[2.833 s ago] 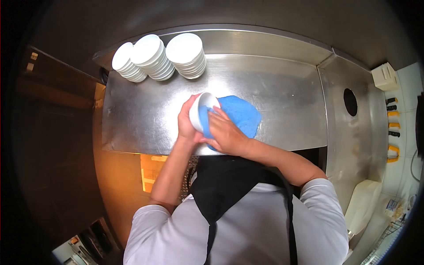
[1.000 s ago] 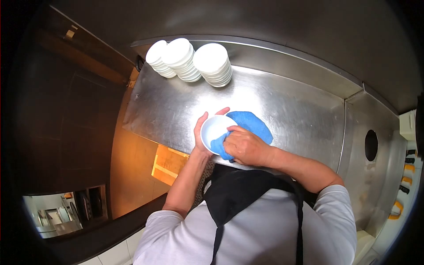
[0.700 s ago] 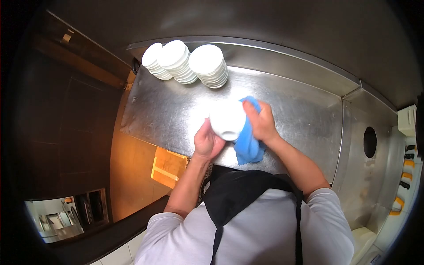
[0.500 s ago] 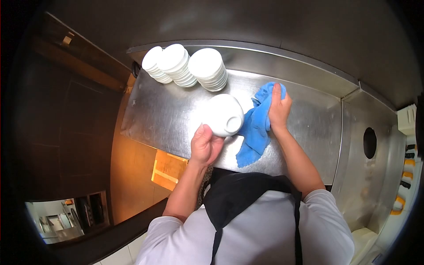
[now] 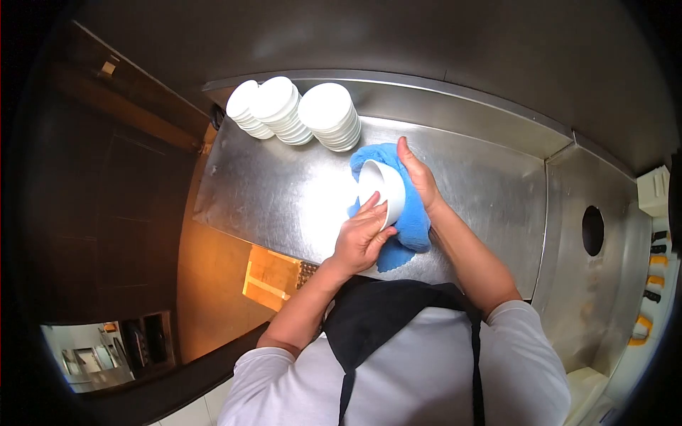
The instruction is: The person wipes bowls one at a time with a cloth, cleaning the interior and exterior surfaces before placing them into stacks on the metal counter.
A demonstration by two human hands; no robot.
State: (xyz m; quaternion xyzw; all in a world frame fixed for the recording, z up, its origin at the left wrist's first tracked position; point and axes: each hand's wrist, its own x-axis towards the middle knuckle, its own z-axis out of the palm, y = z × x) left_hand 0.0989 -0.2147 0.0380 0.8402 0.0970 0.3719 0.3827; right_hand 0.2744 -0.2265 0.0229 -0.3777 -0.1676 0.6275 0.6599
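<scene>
A white bowl (image 5: 393, 193) is held tilted on its side above the steel counter, its opening turned to the left. My left hand (image 5: 361, 238) grips its near rim, with fingers inside the bowl and the thumb outside. A blue cloth (image 5: 413, 226) wraps the outer side of the bowl and hangs down below it. My right hand (image 5: 420, 177) presses the cloth against the bowl from the right, thumb pointing up. Most of the right fingers are hidden behind the cloth.
Stacks of white dishes (image 5: 330, 117) stand at the back left of the steel counter (image 5: 483, 206). A raised metal edge runs along the back. To the right is a steel surface with a dark round hole (image 5: 592, 231). A cardboard box (image 5: 271, 277) lies below the left front edge.
The bowl has turned from underside up to opening leftward, and my left fingers have moved inside it. My right hand has brought the cloth left onto the bowl's outside.
</scene>
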